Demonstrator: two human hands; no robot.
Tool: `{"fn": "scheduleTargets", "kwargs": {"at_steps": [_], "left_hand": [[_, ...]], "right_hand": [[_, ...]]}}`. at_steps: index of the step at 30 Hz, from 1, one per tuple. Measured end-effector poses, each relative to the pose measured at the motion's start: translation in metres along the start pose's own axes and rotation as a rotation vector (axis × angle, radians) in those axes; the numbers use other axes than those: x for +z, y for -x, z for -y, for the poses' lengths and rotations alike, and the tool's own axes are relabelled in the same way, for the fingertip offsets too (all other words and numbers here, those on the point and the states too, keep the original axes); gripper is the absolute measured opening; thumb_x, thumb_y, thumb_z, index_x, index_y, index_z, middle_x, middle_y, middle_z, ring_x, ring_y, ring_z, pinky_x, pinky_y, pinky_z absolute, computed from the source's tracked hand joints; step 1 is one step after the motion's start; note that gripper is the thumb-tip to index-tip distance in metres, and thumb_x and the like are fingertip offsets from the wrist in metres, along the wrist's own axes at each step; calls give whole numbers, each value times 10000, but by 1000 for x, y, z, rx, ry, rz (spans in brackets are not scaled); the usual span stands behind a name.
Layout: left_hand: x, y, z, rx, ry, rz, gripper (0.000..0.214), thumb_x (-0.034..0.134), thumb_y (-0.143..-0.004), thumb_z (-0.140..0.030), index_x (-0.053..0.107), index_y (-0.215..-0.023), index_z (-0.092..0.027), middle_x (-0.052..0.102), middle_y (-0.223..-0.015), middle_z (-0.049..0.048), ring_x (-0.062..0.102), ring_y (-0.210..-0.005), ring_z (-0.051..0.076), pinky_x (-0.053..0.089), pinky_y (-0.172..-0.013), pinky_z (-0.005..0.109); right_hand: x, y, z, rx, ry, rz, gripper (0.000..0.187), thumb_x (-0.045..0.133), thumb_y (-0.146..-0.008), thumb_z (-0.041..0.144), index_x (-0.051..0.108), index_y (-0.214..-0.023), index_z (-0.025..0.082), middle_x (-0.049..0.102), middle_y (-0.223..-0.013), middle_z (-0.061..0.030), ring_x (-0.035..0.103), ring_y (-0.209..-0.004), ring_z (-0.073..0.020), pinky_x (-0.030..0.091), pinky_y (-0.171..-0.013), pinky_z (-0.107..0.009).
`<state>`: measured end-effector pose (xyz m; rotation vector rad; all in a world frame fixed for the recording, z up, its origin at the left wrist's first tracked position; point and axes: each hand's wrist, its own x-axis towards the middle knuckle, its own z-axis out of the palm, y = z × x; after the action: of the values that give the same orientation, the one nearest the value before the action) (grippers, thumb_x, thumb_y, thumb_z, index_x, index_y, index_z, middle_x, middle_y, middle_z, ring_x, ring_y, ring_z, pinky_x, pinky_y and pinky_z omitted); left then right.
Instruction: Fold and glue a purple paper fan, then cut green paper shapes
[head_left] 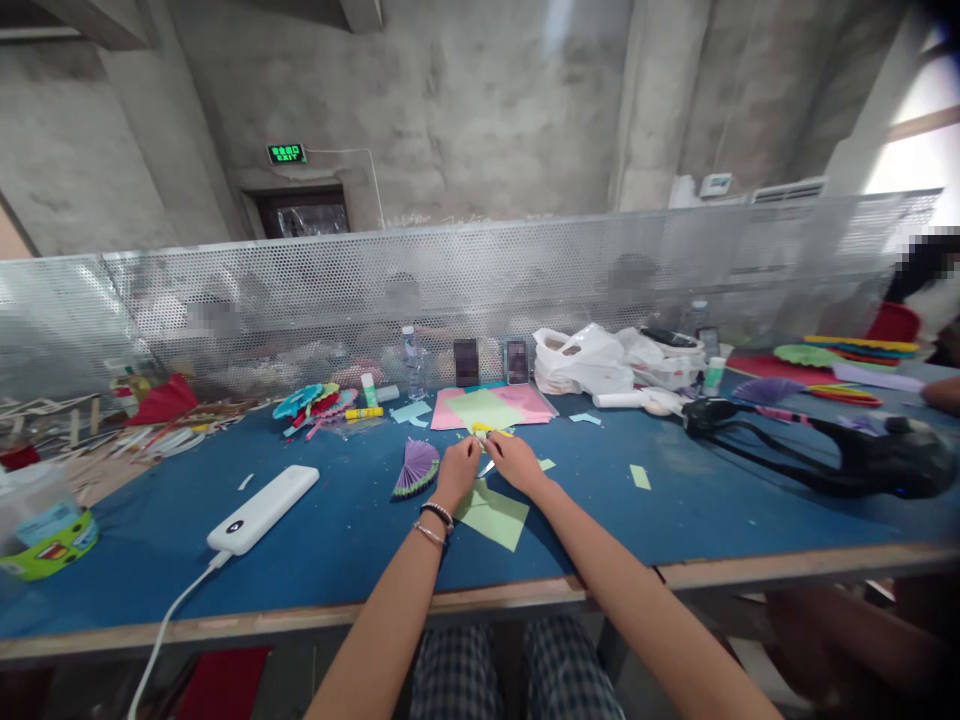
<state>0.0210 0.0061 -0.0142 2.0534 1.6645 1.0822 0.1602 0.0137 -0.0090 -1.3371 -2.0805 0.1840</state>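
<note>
My left hand [457, 466] and my right hand [513, 462] meet over the blue table top [345, 540], fingers pinched together on a small folded piece of pale paper [481, 436] between them. A light green paper sheet [495, 514] lies flat under my wrists. Just left of my left hand sits a purple folded paper fan [416, 467]. Beyond my fingers lie a yellow stick [491, 430] and a stack of pink and green paper sheets [491, 407]. Bracelets circle my left wrist.
A white power bank [264, 508] with a cable lies at the left. Coloured paper fans [307, 402], a glue stick [368, 390], a water bottle [410, 358], two phones [491, 361], white plastic bags [592, 360] and a black bag [862, 455] line the table. A perforated metal screen [480, 270] stands behind.
</note>
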Motion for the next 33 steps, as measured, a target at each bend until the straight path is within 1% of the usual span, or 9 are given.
{"fn": "scheduleTargets", "kwargs": {"at_steps": [6,10,13,20,27,33], "left_hand": [[-1,-3,0,-30,129,14,270,489,-875,-332,554,-1035,-125,592,-984,62,587,-836,153,502,-738,347],[-3,-3,-3,-44,236,30,276,490,-874,-338,555,-1033,-122,592,-983,60,587,-838,158,502,-737,346],[-4,-3,-6,-56,313,43,278,489,-874,-342,557,-1023,-118,594,-961,56,589,-820,153,505,-721,338],[0,-3,-3,-89,465,93,276,476,-881,-354,560,-976,-110,593,-851,31,577,-684,111,502,-607,269],[1,-2,-4,-98,560,146,267,479,-880,-349,558,-972,-111,590,-840,30,570,-668,104,498,-595,262],[-1,0,-5,-94,606,147,264,481,-879,-349,560,-960,-110,588,-829,26,566,-661,102,494,-593,260]], "right_hand": [[1,0,1,-91,-59,60,261,469,-886,342,553,-1022,137,592,-952,-46,581,-802,-129,497,-719,-322],[0,0,1,-133,-103,66,259,461,-889,345,553,-1021,141,590,-959,-47,577,-808,-128,492,-731,-325],[-1,1,0,-141,-128,54,262,465,-886,349,554,-1011,137,588,-954,-46,575,-815,-133,488,-735,-330],[-1,2,-1,-155,-183,46,265,462,-887,353,553,-1005,133,589,-928,-40,575,-791,-127,489,-718,-322],[-5,5,0,-186,-234,61,274,459,-889,355,548,-1016,129,591,-912,-37,578,-773,-124,492,-708,-319],[-5,5,0,-189,-253,65,276,454,-890,363,549,-1003,129,588,-895,-33,573,-756,-119,488,-698,-312]]}}
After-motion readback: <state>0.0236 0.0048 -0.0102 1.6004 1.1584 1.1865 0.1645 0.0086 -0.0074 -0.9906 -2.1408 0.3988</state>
